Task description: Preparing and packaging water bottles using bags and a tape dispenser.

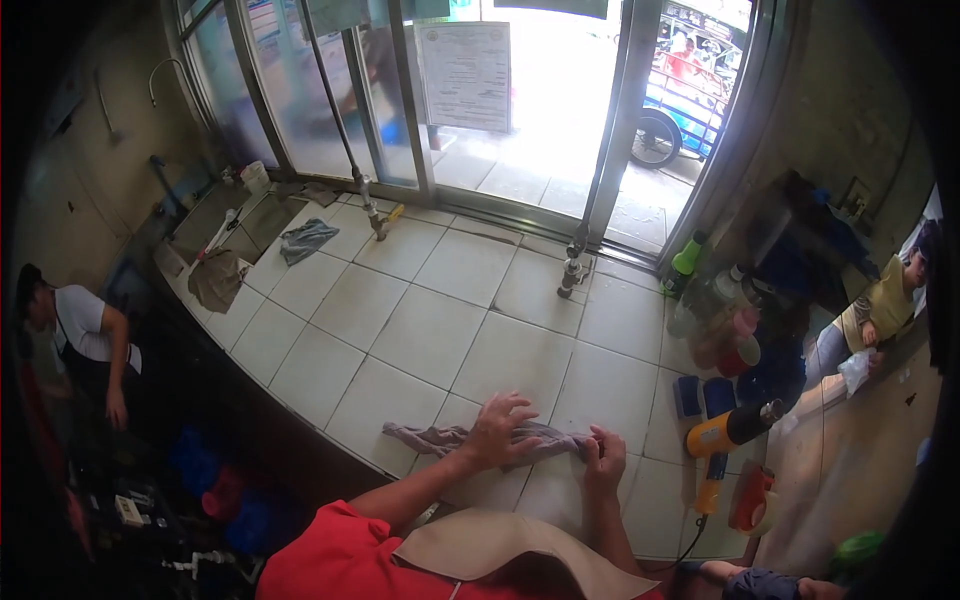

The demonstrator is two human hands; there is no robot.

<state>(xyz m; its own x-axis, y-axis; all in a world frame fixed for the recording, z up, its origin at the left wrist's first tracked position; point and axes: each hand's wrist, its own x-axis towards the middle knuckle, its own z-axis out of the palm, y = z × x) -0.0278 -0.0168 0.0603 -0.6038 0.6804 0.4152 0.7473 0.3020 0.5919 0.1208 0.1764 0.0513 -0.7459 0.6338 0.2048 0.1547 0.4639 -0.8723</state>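
Observation:
A greyish-mauve rag (432,437), bunched into a long strip, lies across the white tiled counter (420,335) in front of me. Over its middle is my left hand (495,432), its fingers spread and stretched to the right. At the rag's right end my right hand (604,460) has its fingers bent together in a pinch on the cloth. Part of the rag is hidden beneath the left hand. A red sleeve and a beige apron (490,545) show at the lower edge.
An orange heat gun (712,436) and a red tape dispenser (748,500) lie at the right. Behind them stand a green bottle (684,262) and several containers. Two pipe valves (571,274) rise from the counter. A grey rag (306,240) lies far left; people stand at both sides.

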